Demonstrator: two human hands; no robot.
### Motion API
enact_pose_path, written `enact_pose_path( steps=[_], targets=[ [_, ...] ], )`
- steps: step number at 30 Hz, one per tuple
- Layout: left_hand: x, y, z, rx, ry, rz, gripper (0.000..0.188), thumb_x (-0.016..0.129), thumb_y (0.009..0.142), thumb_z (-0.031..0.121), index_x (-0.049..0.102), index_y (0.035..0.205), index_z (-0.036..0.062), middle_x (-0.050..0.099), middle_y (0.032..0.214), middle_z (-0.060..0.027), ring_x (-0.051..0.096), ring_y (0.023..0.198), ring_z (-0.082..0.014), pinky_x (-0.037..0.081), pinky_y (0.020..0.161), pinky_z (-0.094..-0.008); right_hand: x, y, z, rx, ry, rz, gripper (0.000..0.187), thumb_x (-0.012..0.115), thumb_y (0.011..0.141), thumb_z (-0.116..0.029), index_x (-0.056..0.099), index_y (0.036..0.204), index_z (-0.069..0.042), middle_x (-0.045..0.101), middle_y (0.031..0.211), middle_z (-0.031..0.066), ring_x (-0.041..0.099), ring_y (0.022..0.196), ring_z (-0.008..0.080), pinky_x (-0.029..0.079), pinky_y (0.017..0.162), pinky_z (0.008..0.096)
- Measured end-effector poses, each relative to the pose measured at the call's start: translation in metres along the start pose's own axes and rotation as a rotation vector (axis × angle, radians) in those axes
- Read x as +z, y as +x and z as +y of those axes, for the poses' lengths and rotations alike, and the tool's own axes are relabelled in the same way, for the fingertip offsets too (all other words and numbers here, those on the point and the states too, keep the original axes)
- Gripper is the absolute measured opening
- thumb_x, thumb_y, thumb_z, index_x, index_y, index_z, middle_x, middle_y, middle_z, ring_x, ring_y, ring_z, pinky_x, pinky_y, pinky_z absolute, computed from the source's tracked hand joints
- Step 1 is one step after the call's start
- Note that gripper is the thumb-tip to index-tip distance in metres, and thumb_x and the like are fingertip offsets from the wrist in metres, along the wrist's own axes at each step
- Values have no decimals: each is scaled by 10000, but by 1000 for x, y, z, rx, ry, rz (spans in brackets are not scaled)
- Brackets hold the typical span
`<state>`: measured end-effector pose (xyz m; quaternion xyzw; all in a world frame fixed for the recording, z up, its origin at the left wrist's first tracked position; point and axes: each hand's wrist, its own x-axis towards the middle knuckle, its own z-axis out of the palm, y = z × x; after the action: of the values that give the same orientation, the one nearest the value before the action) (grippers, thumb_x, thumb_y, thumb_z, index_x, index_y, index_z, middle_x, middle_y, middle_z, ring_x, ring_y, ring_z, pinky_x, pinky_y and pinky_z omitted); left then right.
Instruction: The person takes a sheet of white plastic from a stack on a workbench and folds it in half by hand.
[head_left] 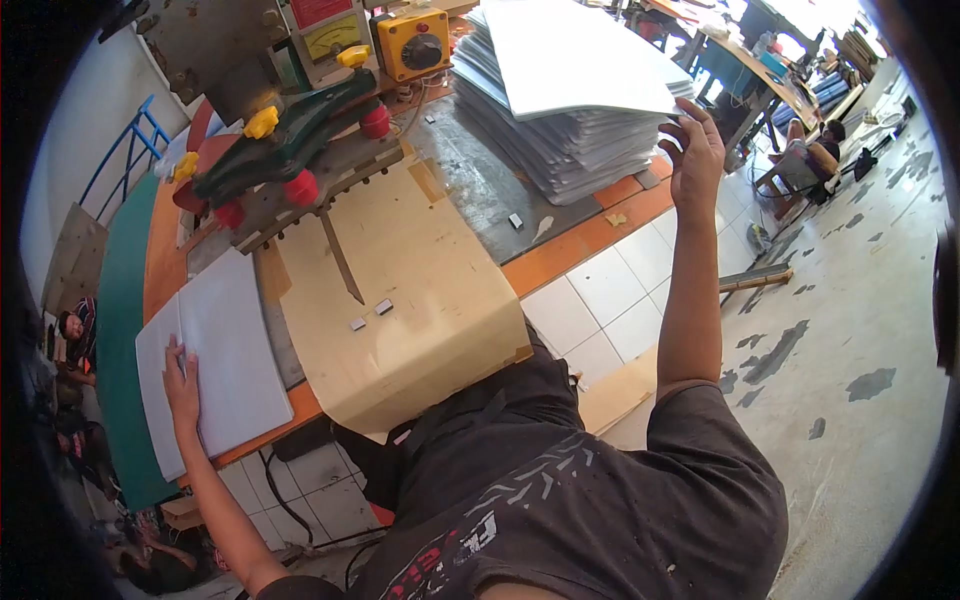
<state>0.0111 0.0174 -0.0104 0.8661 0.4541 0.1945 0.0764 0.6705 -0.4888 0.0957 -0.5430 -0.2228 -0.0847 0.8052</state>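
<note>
On the left, my left hand (183,388) lies with fingers stretched out on a flat stack of white sheets (225,350). At the upper right, my right hand (697,150) pinches the near right corner of the top white sheet (580,60). That sheet rests on a tall, uneven pile of white and grey sheets (575,150), its gripped corner slightly raised. Between my hands is a tan board (400,265) with a bent-down front edge. Two small pale blocks (384,307) and a thin dark strip (342,258) are on it.
A machine with a dark green clamp bar (290,150), yellow knobs and red feet stands behind the board. Beside it is a yellow switch box (411,45). A dark metal plate (480,165) lies under the tall pile. Other people (820,150) sit at far right and left.
</note>
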Motion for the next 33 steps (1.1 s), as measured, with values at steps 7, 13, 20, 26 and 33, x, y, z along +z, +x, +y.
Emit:
enact_pose_path(
  steps=[7, 13, 20, 26, 33],
  targets=[
    [0, -1, -1, 4, 6, 39, 635, 460, 1039, 480, 364, 1536, 95, 563, 1372, -207, 520, 1277, -361, 293, 1124, -474, 8, 0, 6, -68, -62, 4, 264, 511, 970, -62, 614, 1202, 11, 658, 1027, 83, 668, 854, 131, 544, 672, 255],
    [-3, -2, 7, -49, -29, -23, 672, 444, 1031, 515, 340, 1551, 103, 555, 1405, -182, 470, 1339, -360, 166, 1191, -535, 8, 7, 11, -157, -18, 60, 269, 520, 934, -28, 624, 1165, 63, 640, 1089, 153, 674, 894, 197, 583, 747, 315],
    [0, 0, -5, 14, 9, 17, 626, 462, 1033, 481, 382, 1512, 85, 512, 1470, -151, 437, 1379, -357, 145, 1184, -573, -28, 46, 22, -261, 38, 227, 226, 509, 975, -43, 608, 1155, 51, 675, 1017, 130, 696, 878, 197, 595, 775, 316],
    [-3, 0, 1, -67, -40, -59, 559, 468, 1035, 464, 453, 1422, 61, 401, 1575, -112, 358, 1444, -355, 129, 1190, -573, -20, 25, 5, -119, -108, 160, 282, 501, 940, -52, 633, 1185, -7, 645, 937, 59, 640, 794, 126, 540, 662, 270],
    [2, 0, -9, -18, -29, -8, 654, 473, 1029, 472, 330, 1556, 111, 550, 1411, -168, 447, 1370, -343, 126, 1191, -571, -20, 21, -8, -179, -482, 40, 339, 548, 921, -86, 670, 1237, -102, 633, 962, 49, 617, 852, 106, 528, 765, 281]
  ],
)
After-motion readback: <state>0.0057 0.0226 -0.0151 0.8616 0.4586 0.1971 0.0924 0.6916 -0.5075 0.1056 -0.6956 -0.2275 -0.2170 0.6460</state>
